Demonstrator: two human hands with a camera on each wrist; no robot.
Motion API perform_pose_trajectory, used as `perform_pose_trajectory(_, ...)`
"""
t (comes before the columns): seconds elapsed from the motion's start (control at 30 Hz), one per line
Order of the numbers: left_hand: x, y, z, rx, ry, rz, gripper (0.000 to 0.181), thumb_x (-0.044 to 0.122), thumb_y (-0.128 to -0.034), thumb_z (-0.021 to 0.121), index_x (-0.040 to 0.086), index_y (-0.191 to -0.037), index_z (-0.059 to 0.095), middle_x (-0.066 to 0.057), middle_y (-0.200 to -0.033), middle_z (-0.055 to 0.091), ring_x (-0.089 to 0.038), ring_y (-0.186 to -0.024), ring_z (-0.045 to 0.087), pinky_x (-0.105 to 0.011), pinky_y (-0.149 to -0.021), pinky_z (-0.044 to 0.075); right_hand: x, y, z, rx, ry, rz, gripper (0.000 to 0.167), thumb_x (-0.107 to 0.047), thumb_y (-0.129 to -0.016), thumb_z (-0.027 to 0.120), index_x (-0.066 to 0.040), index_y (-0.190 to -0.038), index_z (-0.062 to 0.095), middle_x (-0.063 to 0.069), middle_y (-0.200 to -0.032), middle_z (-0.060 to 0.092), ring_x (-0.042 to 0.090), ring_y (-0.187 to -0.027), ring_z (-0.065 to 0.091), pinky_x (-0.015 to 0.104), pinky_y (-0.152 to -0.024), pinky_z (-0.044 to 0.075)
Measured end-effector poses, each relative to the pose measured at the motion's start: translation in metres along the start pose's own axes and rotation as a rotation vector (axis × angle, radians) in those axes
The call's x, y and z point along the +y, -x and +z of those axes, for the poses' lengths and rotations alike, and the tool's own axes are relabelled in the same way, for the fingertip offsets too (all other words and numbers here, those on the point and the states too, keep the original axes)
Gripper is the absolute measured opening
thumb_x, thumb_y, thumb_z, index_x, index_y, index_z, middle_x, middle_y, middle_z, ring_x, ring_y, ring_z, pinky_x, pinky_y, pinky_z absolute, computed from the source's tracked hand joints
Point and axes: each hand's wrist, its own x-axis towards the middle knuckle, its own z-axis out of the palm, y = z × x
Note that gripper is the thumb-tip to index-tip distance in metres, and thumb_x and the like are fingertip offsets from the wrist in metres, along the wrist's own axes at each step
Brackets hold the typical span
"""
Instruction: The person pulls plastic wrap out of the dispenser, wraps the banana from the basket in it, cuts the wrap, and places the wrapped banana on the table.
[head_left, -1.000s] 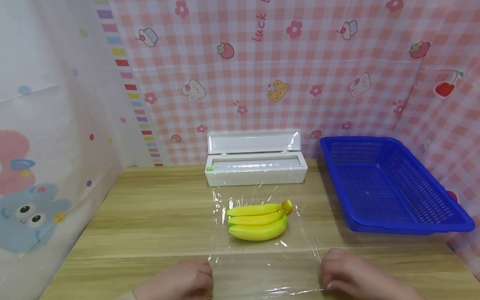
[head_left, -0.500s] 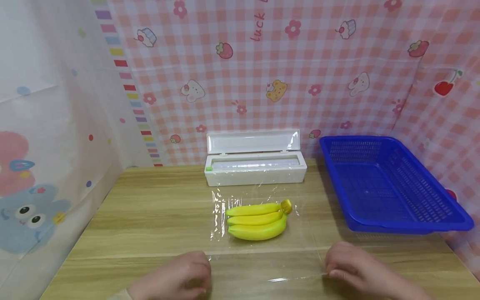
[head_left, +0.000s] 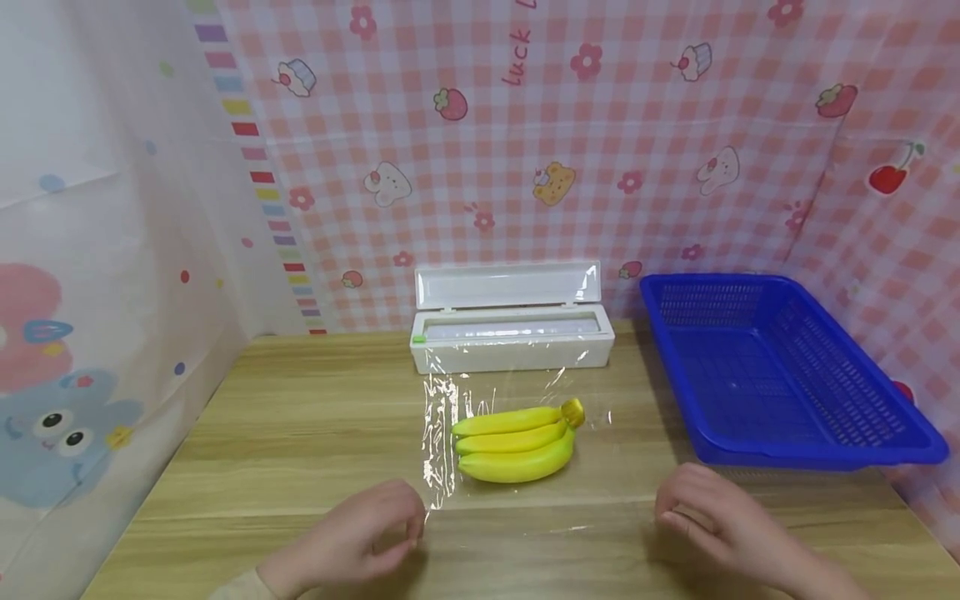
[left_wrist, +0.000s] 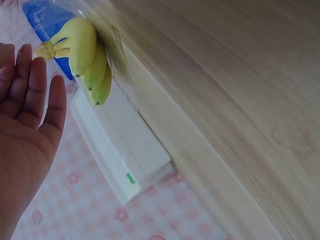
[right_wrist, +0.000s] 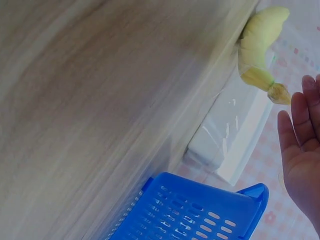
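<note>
Clear wrap (head_left: 513, 505), faint-edged: left hand (head_left: 360, 535) and right hand (head_left: 726, 521) pinch its near side; whether over or under bananas (head_left: 513, 446), cannot tell.

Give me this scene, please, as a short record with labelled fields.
Fruit: bunch of yellow bananas, stem end on the right in the head view
Wrap: clear film reaching forward from the white box; whether it passes over or under the bananas is unclear
Left grip: appears to pinch the film's near left corner
Right grip: appears to pinch the near right corner
Box: lid raised, behind the bananas
Container: blue basket, right of the box
Surface: wood-grain table
</note>
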Motion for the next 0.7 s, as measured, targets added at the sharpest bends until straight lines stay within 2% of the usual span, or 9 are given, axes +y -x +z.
perform_pose_trajectory(0.2,-0.001,-0.004,-0.002,0.094,0.057,0.012,0.032,-0.007,-0.0723,0.069,0.015,-0.090,0.055,0.008,-0.094,0.059,-0.008,-0.090,0.057,-0.021,-0.087,0.051,0.003,-0.002,-0.001,0.045,0.026,0.025,0.024,-0.027,-0.104,0.051,-0.014,-0.089,0.064,-0.009,-0.089,0.060,0.008,-0.083,0.055,0.019,-0.079,0.044)
perform_pose_trajectory(0.3,-0.003,-0.007,-0.003,0.145,0.089,0.023,0.030,-0.009,-0.0749,0.066,0.014,-0.092,0.055,0.006,-0.094,0.060,-0.010,-0.090,0.057,-0.022,-0.086,0.051,0.005,-0.004,-0.002,0.068,0.027,0.030,0.023,-0.027,-0.103,0.053,-0.012,-0.090,0.064,-0.008,-0.088,0.061,0.009,-0.082,0.056,0.020,-0.079,0.044)
perform_pose_trajectory(0.43,-0.004,-0.011,-0.002,0.194,0.140,-0.009,0.027,-0.009,-0.0789,0.064,0.012,-0.094,0.057,0.003,-0.093,0.060,-0.011,-0.089,0.058,-0.022,-0.082,0.051,0.008,-0.006,-0.002,0.092,0.056,0.054,0.024,-0.029,-0.103,0.053,-0.014,-0.089,0.065,-0.009,-0.086,0.061,0.009,-0.081,0.056,0.018,-0.079,0.044)
perform_pose_trajectory(0.57,-0.004,-0.013,0.000,0.249,0.167,-0.056,0.033,-0.014,-0.0742,0.065,0.011,-0.095,0.059,0.003,-0.091,0.060,-0.011,-0.085,0.057,-0.022,-0.076,0.053,0.009,-0.010,-0.003,0.113,0.099,0.092,0.027,-0.032,-0.104,0.052,-0.016,-0.087,0.065,-0.011,-0.085,0.061,0.008,-0.080,0.056,0.017,-0.078,0.045)
perform_pose_trajectory(0.7,-0.001,-0.017,0.001,0.312,0.188,-0.121,0.033,-0.016,-0.0739,0.065,0.012,-0.089,0.057,0.002,-0.088,0.061,-0.012,-0.081,0.058,-0.024,-0.071,0.054,0.011,-0.013,-0.004,0.129,0.125,0.133,0.028,-0.035,-0.104,0.051,-0.017,-0.086,0.065,-0.011,-0.086,0.062,0.008,-0.081,0.056,0.016,-0.079,0.045)
